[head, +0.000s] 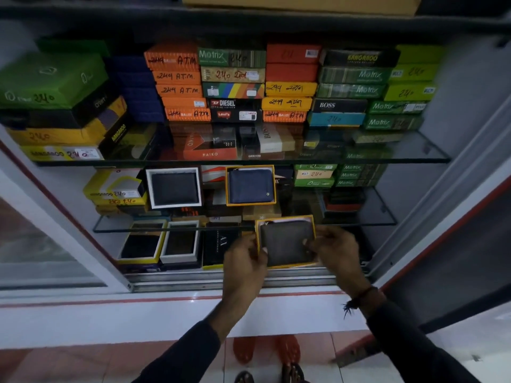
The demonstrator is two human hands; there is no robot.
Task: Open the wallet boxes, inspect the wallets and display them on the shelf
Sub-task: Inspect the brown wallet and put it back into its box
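A dark brown wallet (286,241) lies in an open yellow-rimmed box (258,230) held upright at the cabinet's bottom level. My left hand (243,261) grips the box's left edge, and my right hand (336,248) grips its right edge, thumb on the wallet. On the glass shelf above stand a blue wallet in an orange-rimmed box (251,186) and a black wallet in a white-rimmed box (174,188). Two more open boxes with dark wallets (159,241) stand at the bottom left.
Stacks of closed wallet boxes fill the upper glass shelf (243,161): orange, green, yellow, black. The middle glass shelf edge (177,230) runs just above my hands. A sliding-door track (221,280) lies below; door frames stand at both sides.
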